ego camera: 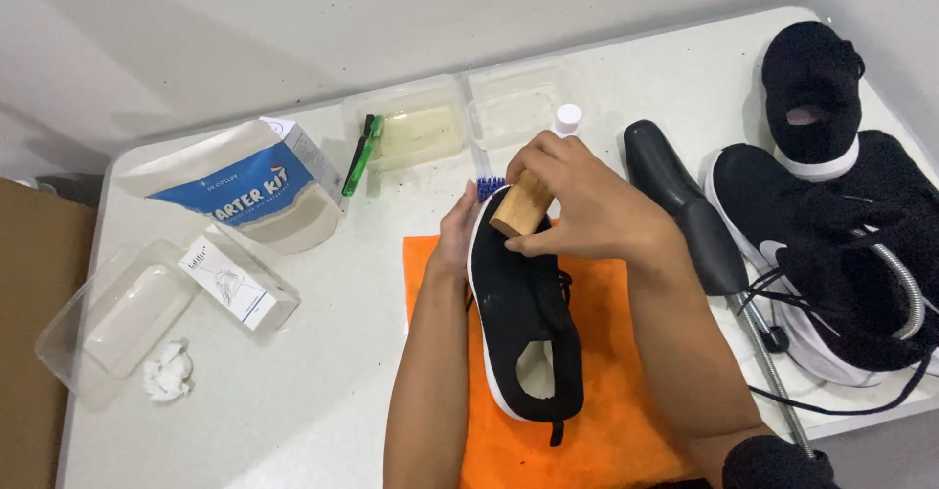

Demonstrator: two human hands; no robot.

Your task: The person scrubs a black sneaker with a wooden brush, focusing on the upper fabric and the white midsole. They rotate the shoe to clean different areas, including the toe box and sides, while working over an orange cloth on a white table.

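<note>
A black knit shoe with a white sole (523,323) is being shown against a bright orange cloth (606,421). A light tan wooden brush block (521,205) with blue bristles is being displayed above it. A green-and-black toothbrush (361,154) and a blue-and-white printed pouch (249,188) are being seen on the white desk (333,391).

Home shoe-cleaning table (323,352), kit box (256,184)
</note>
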